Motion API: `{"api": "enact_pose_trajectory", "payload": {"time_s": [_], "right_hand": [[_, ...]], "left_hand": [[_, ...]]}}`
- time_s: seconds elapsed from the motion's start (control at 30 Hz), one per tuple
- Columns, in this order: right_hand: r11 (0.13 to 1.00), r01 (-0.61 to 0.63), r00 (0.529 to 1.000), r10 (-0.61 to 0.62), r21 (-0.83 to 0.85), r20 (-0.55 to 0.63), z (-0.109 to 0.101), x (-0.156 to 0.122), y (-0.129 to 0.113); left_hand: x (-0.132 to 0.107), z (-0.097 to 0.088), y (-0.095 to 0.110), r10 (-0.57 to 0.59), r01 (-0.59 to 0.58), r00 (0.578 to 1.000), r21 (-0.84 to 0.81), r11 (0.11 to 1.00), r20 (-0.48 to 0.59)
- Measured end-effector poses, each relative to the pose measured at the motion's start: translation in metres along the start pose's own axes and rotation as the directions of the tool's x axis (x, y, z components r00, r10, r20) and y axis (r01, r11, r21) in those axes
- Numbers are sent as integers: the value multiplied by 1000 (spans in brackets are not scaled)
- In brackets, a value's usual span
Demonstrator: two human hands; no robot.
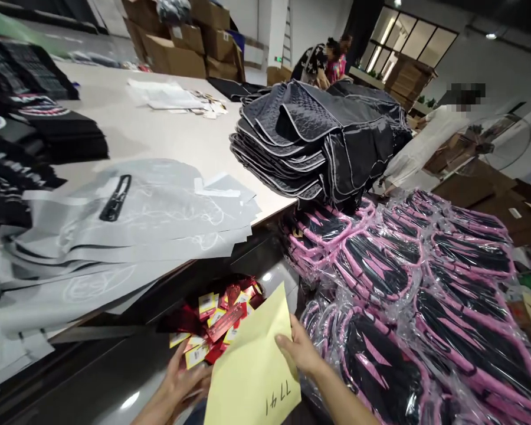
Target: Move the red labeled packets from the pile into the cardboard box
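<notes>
My right hand (301,347) grips the edge of a yellow paper sheet (250,360), thumb on its front face. The number 7741 is handwritten near its lower end. To the left, my left hand (181,378) has its thumb and fingers apart, beside a heap of red and yellow tags (223,321). Some of these tags carry barcodes, and they lie in a dark red, shiny holder or bag that I cannot make out fully. Part of the heap is hidden behind the sheet.
Plastic-wrapped black and pink pieces (376,265) are piled at right. On the white table (101,94) lie grey sheets (159,206), a stack of black quilted pieces (310,136) and black items (62,130) at left. Cardboard boxes (172,56), several people and a fan (487,144) stand behind.
</notes>
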State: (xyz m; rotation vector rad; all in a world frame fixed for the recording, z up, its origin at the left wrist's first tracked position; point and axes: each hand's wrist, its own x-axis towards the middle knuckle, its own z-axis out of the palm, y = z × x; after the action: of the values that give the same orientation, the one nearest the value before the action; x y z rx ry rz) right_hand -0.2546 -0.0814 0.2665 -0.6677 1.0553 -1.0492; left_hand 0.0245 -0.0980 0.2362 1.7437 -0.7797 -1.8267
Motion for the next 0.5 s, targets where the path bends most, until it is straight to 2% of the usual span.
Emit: {"api": "enact_pose_trajectory", "payload": {"time_s": [0.07, 0.13, 0.2, 0.33, 0.4, 0.47, 0.5], "right_hand": [[1000, 12, 997, -11, 14, -75, 1, 1, 2], [999, 37, 988, -37, -7, -151, 0, 3, 3], [989, 74, 977, -97, -126, -187, -3, 7, 1], [926, 87, 979, -149, -368, -143, -1, 14, -3], [901, 85, 977, -158, -425, -141, 7, 17, -5], [844, 47, 972, -163, -534, -172, 19, 18, -6], [795, -3, 970, -144, -607, -193, 25, 18, -5]], "left_hand": [[-6, -2, 5, 89, -85, 993, -48, 995, 76], [-2, -6, 13, 136, -140, 984, 30, 990, 114], [9, -11, 24, 114, -136, 977, 116, 984, 178], [34, -18, 44, 24, -81, 933, 145, 986, 359], [44, -24, 50, -1, -79, 935, 212, 974, 356], [51, -35, 54, 93, -217, 937, 351, 911, 337], [54, -42, 54, 190, -338, 915, 418, 843, 357]]}}
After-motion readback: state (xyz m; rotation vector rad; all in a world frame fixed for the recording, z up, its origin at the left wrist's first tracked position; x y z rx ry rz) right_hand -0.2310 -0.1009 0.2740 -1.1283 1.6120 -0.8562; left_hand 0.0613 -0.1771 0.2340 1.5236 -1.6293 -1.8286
